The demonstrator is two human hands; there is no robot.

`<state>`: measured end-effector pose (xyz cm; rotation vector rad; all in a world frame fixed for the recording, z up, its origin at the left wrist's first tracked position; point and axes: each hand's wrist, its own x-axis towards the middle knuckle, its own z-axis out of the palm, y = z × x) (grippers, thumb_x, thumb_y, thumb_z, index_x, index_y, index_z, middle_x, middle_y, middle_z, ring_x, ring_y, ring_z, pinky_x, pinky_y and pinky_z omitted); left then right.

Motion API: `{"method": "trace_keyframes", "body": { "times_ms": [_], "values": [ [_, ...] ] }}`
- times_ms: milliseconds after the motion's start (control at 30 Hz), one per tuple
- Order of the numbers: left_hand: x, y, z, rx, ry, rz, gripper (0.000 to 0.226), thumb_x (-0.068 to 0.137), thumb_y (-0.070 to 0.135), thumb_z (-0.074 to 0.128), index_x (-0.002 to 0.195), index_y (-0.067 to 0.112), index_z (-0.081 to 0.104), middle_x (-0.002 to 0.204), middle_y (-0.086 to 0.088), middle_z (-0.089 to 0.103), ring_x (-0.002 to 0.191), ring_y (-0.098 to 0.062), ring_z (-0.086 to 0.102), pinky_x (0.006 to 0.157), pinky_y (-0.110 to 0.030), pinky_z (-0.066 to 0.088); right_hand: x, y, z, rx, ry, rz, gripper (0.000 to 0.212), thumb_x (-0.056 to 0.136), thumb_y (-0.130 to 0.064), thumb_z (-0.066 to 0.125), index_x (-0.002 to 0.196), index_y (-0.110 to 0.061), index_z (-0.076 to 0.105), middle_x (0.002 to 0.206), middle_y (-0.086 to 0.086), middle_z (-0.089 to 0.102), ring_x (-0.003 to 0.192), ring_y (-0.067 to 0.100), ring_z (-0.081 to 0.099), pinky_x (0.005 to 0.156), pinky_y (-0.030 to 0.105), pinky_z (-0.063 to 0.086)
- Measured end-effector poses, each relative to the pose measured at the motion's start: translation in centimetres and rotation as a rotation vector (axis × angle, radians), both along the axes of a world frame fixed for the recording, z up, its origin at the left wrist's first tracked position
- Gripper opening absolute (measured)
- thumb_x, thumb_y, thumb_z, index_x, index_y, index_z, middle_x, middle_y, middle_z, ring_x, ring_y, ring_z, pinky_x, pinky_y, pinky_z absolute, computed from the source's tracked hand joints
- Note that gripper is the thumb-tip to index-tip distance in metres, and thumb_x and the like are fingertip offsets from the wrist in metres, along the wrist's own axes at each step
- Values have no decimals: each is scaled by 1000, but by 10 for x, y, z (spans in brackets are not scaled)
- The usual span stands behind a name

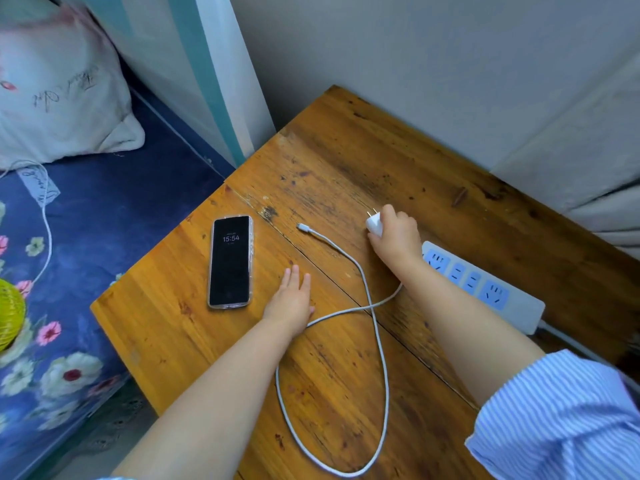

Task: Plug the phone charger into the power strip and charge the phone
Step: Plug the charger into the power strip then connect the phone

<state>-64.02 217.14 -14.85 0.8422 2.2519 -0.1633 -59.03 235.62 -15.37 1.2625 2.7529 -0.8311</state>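
A black phone [230,262] in a clear case lies face up on the wooden table [346,161], its screen showing 15:54. My right hand [396,235] is closed around the white charger plug [374,225], prongs pointing up and left, just left of the white power strip [485,289] with blue sockets. The white cable [379,344] loops across the table from the plug. Its free connector [302,227] rests on the wood to the right of the phone. My left hand [292,301] lies flat on the table, fingers apart, between the phone and the cable.
A bed with a blue floral sheet [86,254] and a pillow [59,98] lies left of the table, with another white cord on it. A grey wall and curtain [571,150] stand behind the table. The strip's own lead runs off to the right.
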Motion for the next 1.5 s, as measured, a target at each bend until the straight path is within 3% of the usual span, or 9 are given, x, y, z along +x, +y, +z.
{"method": "trace_keyframes", "body": {
  "times_ms": [200,367,467,600,1000,1100,1200,1267,1500],
  "values": [
    [5,-8,-7,-16,-8,-23,62,101,19,32,147,6,-9,155,-15,-22,143,-28,-17,119,-40,5,51,-1,35,-72,200,-70,34,81,-22,65,109,-9,48,106,14,61,88,25,55,65,31,38],
    [14,-1,-10,21,60,27,57,102,22,24,147,3,-6,157,-15,-15,145,-27,-13,120,-37,1,121,13,56,-25,55,-30,37,80,-18,68,113,-11,54,116,14,62,97,28,59,72,30,44],
    [39,15,-10,130,105,6,57,102,25,24,147,2,-2,158,-14,-9,145,-25,-9,120,-35,1,155,23,65,14,-38,-20,39,79,-16,68,116,-11,56,119,14,61,100,26,57,74,28,42],
    [81,46,-15,285,67,-39,62,100,30,29,147,3,-1,158,-13,-8,145,-23,-9,119,-34,-1,180,31,68,35,-191,8,43,81,-13,65,122,-13,54,123,14,56,108,25,55,82,32,51],
    [103,55,-25,160,77,-130,65,100,37,20,145,4,-13,156,-14,-19,143,-24,-19,118,-36,-6,146,43,81,61,-486,207,45,88,-20,57,131,-16,45,131,10,52,113,25,54,89,32,50],
    [102,56,-23,125,55,-145,65,100,37,19,144,4,-14,155,-14,-21,143,-25,-20,118,-36,-7,134,43,84,68,-589,241,34,88,-20,56,120,-9,53,123,11,59,105,24,60,80,29,52],
    [97,58,-21,87,41,-182,66,100,37,21,144,4,-15,155,-14,-22,143,-25,-20,118,-36,-5,119,38,89,86,-666,287,13,87,-17,55,95,-7,50,112,12,63,83,19,59,60,22,45],
    [94,59,-19,56,41,-210,67,100,37,23,145,4,-14,155,-14,-22,143,-25,-19,119,-36,-4,111,34,92,101,-691,311,12,87,-15,55,94,-9,49,109,12,64,81,19,58,54,20,41],
    [91,62,-14,-6,12,-224,69,100,35,29,145,5,-14,155,-13,-23,143,-25,-19,119,-37,-2,101,23,90,152,-737,375,39,86,-17,58,121,-7,48,118,13,59,103,24,59,77,26,50]
  ]
}}
